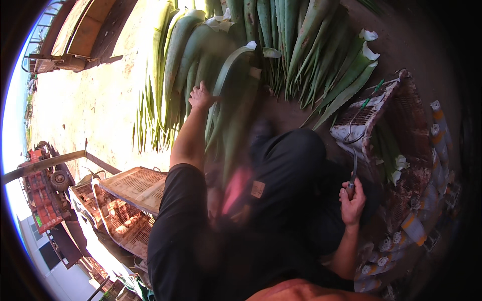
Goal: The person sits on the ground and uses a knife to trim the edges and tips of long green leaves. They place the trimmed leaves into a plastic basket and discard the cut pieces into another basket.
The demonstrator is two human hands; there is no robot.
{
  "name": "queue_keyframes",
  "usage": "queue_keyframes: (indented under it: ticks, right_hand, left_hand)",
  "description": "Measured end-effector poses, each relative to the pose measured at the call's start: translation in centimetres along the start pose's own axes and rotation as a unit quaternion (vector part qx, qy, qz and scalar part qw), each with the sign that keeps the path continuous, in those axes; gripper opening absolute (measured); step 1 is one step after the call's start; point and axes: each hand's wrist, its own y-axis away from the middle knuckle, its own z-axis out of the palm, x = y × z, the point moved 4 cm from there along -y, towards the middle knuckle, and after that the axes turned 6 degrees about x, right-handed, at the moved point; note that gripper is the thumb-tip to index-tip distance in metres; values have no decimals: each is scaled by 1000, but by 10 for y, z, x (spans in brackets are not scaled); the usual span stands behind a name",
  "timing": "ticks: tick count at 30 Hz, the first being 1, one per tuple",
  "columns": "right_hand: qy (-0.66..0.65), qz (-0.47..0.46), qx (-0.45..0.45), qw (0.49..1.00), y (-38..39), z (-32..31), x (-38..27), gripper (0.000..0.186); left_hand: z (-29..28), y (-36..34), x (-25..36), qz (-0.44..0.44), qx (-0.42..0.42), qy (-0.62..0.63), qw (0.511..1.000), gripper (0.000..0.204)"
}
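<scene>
Large green aloe leaves (196, 50) with pale cut ends lie heaped in front of me. My left hand (202, 96) is stretched out over the near side of this heap, fingers apart, against the leaves; whether it presses on one I cannot tell. Beside it, a long curved leaf (221, 85) hangs down toward my legs. My right hand (353, 203), by my right knee, is closed around the handle of a knife (355, 163) with a narrow, slightly curved blade pointing up and away. More aloe leaves (341, 70) lie fanned out at the far right.
To my right, a tilted, dirty plastic crate (346, 131) has a few leaves (389, 150) inside. White and orange rolled bundles (414, 228) lie beyond it. Slatted crates (140, 185) stand at my left. Farther left are a red wheeled trailer (42, 185) and a truck bed (93, 27).
</scene>
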Motion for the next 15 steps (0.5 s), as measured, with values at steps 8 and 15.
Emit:
queue_keyframes:
  ticks: [8,15]
  right_hand:
    - [58,-14,0,998,-7,6,-5,50]
    - [53,-2,-23,998,-15,12,-20,49]
  left_hand:
    - [68,35,57,-6,-69,126,990,70]
    - [67,41,97,70,56,21,996,96]
